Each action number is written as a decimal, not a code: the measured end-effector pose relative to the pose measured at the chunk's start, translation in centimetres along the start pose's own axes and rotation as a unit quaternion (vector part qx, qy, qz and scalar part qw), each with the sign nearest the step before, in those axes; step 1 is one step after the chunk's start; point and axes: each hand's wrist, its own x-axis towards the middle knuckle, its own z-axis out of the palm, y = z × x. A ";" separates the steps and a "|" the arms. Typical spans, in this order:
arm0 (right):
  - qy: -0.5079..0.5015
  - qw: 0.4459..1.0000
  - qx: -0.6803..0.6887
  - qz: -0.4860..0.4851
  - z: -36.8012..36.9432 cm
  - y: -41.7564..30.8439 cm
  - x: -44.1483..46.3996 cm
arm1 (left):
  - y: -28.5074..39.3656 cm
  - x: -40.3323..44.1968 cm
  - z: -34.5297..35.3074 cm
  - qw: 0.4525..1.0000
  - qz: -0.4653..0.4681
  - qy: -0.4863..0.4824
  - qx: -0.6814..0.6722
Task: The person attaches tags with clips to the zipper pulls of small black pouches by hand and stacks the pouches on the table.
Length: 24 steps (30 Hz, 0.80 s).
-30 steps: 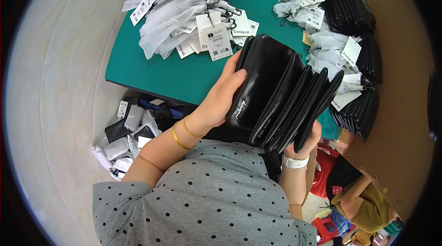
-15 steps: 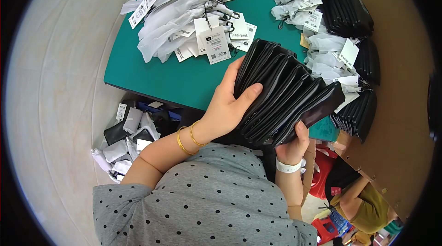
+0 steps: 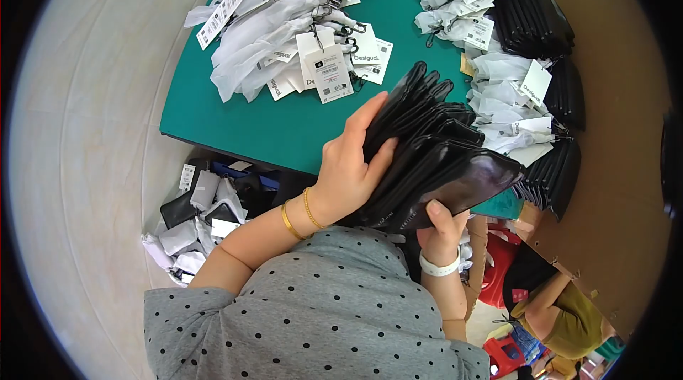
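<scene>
A fanned stack of flat, glossy black wallets (image 3: 455, 177) is held between my two hands above the front edge of the green table. My left hand (image 3: 352, 156), with gold bracelets at the wrist, grips the stack's left side, thumb across the near faces. At the lower right end, my right hand (image 3: 445, 223) pinches the stack with its thumb on the nearest wallet; its other fingers are hidden behind. Just beyond my left hand lies a pile of white tissue strips with Desigual tags (image 3: 274, 39).
On the right of the green table (image 3: 235, 127) stand more black wallets (image 3: 533, 17) with white tissue and tags. A tall cardboard wall (image 3: 612, 95) rises beside them. Below the table, at left, is a heap of wrapped items (image 3: 188, 231). A person in an olive top (image 3: 573, 323) is at lower right.
The stack has tilted, its near wallets leaning flatter toward me and its upper ends splaying into groups. My right thumb has moved left and down across the nearest wallet.
</scene>
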 end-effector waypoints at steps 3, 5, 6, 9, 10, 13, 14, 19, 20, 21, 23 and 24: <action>0.035 0.999 -0.017 -0.013 1.4 -0.2 -0.5 | -0.2 0.2 -0.2 0.999 -0.006 0.026 0.036; 0.054 0.998 -0.024 -0.029 1.5 -0.2 -0.4 | -0.4 0.4 -0.1 0.992 -0.101 0.047 -0.063; 0.029 0.999 -0.002 -0.026 0.8 -0.1 -0.2 | -1.0 0.5 -0.2 0.979 -0.153 0.052 -0.122; -0.008 0.996 0.087 0.014 -2.3 0.2 0.3 | -0.6 1.1 -0.8 0.931 -0.230 0.027 -0.283; -0.015 0.991 0.128 0.042 -3.6 0.2 0.5 | -0.8 1.0 -1.0 0.909 -0.255 0.018 -0.328; -0.088 0.968 0.232 0.028 -5.5 0.0 0.8 | -0.5 0.8 -0.9 0.907 -0.255 0.011 -0.334; -0.116 0.964 0.239 0.021 -6.2 0.0 1.0 | -0.4 0.8 -0.9 0.907 -0.256 0.010 -0.334; -0.114 0.972 0.204 0.019 -5.8 -0.2 1.1 | 0.1 0.7 -0.7 0.886 -0.278 -0.009 -0.372; -0.093 0.975 0.199 0.024 -5.3 -0.3 1.0 | 0.3 0.7 -0.7 0.886 -0.278 -0.009 -0.371; -0.073 0.978 0.195 0.028 -4.8 -0.3 0.9 | 0.5 0.8 -0.7 0.889 -0.274 -0.009 -0.367; -0.003 0.989 0.149 0.022 -3.1 -1.0 0.9 | 0.7 0.9 -0.8 0.892 -0.270 -0.010 -0.362; -0.003 0.989 0.150 0.022 -3.1 -0.8 0.8 | 0.8 1.0 -0.9 0.881 -0.283 -0.017 -0.379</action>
